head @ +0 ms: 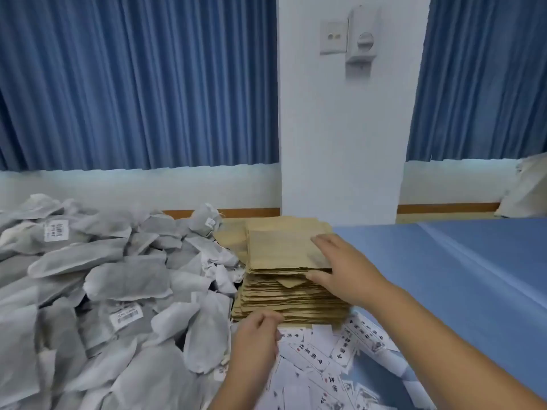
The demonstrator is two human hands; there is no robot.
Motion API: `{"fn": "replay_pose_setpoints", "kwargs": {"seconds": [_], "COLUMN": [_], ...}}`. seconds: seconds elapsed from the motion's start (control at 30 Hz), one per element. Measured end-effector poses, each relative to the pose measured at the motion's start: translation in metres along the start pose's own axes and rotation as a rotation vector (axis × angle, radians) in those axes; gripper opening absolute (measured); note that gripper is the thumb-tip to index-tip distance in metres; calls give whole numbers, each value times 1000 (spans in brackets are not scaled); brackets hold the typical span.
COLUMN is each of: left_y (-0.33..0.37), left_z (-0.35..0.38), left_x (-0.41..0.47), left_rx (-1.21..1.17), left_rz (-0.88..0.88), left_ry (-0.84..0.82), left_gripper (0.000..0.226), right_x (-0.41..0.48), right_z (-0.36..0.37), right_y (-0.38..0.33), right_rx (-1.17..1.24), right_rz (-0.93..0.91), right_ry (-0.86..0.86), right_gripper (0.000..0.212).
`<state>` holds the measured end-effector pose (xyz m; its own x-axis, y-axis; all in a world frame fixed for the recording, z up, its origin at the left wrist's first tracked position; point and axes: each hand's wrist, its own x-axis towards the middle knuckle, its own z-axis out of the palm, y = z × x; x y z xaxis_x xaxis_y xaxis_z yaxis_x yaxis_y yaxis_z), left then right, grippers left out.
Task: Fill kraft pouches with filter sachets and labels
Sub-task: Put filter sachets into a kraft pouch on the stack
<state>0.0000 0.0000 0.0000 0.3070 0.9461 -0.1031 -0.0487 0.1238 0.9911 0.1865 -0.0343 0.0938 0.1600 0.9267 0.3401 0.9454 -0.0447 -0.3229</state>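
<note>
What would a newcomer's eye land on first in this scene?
A heap of grey filter sachets fills the left side. Beside it stands a tall stack of kraft pouches, the right hand gripping its top few and the left hand at its near edge. White printed labels lie scattered in front.

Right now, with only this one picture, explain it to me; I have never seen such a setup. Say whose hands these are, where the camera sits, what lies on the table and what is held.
No machine here: a person works bare-handed, and the camera on their head looks down. On the blue table lie a heap of grey sachets, a stack of brown pouches and white labels. The right hand pinches the top pouches of the stack. The left hand hovers curled over the labels; whether it holds one is unclear.
</note>
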Motion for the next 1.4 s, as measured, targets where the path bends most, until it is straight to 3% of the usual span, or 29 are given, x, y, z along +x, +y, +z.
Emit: {"fn": "replay_pose_setpoints", "kwargs": {"seconds": [0.07, 0.13, 0.23, 0.4, 0.57, 0.67, 0.77, 0.9, 1.03, 1.17, 1.4], "left_y": [-7, -13, -21, -15, 20, 41, 54, 57, 55, 50, 47], "left_z": [5, 8, 6, 7, 5, 9, 16, 15, 0, -3, -2], "left_x": [15, 20, 17, 4, -17, -33, -45, -52, -42, -28, -15], "left_rx": [55, 114, 171, 232, 169, 134, 11, -149, -264, -331, -356], "left_rz": [11, -8, -7, 72, 268, 289, 244, 198, 173, 182, 260], "left_ry": [28, 30, 8, -57, -102, -234, -234, -169, -97, -103, -164], "left_gripper": [23, 27, 28, 33, 9, 39, 38, 31, 41, 44, 35], "right_x": [16, 23, 24, 12, -26, -51, -68, -78, -77, -67, -61], "right_z": [10, 19, 27, 16, 2, -3, -3, 6, 3, -9, -8], "right_y": [6, 12, 17, 10, -9, -27, -45, -63, -71, -73, -72], "right_rx": [-122, -205, -281, -185, -178, -299, -327, -249, -59, 2, -4], "right_rz": [-46, -111, -230, -117, -37, -10, -29, -81, -111, -128, -181], "right_ry": [-86, -140, -60, 139, 201, 321, 365, 283, 200, 97, 88], "right_gripper": [70, 55, 33, 14, 21, 25, 23, 25, 31, 31, 25]}}
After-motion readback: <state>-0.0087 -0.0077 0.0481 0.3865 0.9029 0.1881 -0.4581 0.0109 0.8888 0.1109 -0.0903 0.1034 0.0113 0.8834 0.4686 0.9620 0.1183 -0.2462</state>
